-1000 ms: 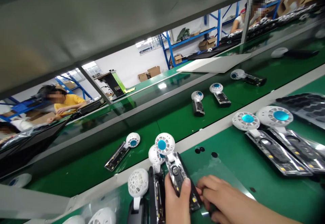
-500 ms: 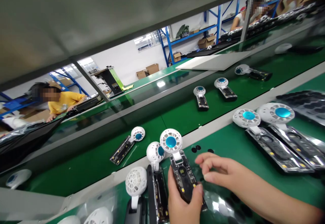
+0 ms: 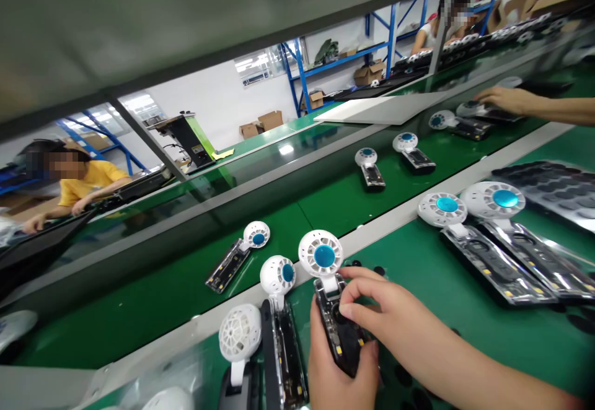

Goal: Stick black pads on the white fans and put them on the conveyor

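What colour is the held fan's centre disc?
The centre disc is blue, clearest in the head view.

Left hand [image 3: 344, 376] grips white-headed fan [image 3: 330, 301], blue disc [image 3: 324, 256] showing. Right hand [image 3: 385, 311] has fingers against its dark body [image 3: 344, 348]. Two similar fans [image 3: 495, 264] on green tabletop [image 3: 515, 335], right. Beyond, co-worker's hand [image 3: 504, 100] at another fan [image 3: 468, 109] on conveyor belt [image 3: 279, 205].

Eight blue-hubbed fans [image 3: 324, 256] (at least)

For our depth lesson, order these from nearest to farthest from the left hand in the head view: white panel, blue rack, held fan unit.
1. Held fan unit, in the left hand.
2. White panel, farther forward.
3. Blue rack, behind the panel.
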The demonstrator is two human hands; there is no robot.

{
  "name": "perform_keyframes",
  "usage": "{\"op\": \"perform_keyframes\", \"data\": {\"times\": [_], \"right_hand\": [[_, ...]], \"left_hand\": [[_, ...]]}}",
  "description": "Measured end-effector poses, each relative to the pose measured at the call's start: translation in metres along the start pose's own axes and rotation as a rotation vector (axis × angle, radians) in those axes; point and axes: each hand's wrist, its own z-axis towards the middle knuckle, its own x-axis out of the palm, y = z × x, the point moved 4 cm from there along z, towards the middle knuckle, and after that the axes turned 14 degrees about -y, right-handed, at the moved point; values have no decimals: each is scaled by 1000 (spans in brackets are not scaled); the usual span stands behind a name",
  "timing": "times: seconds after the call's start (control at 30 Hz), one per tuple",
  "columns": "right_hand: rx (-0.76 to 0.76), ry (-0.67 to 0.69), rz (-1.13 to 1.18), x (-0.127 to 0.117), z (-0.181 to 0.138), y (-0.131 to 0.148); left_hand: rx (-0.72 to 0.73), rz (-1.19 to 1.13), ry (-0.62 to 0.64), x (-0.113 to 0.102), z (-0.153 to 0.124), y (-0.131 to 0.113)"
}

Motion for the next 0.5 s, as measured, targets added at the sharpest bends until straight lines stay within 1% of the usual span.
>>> {"op": "perform_keyframes", "data": {"times": [0.13,0.27,0.43,0.5], "right_hand": [[-8,12,-34,-1,0,2],[-81,11,-90,-1,1,3],[-118,28,-158,-1,1,2],[-139,34,-194,-2,0,3]], "left_hand": [[0,-17,-20,0,0,2],[-3,-83,-24,1,0,5],[48,-19,-37,3,0,7],[97,-9,-32,2,-1,6]]}}
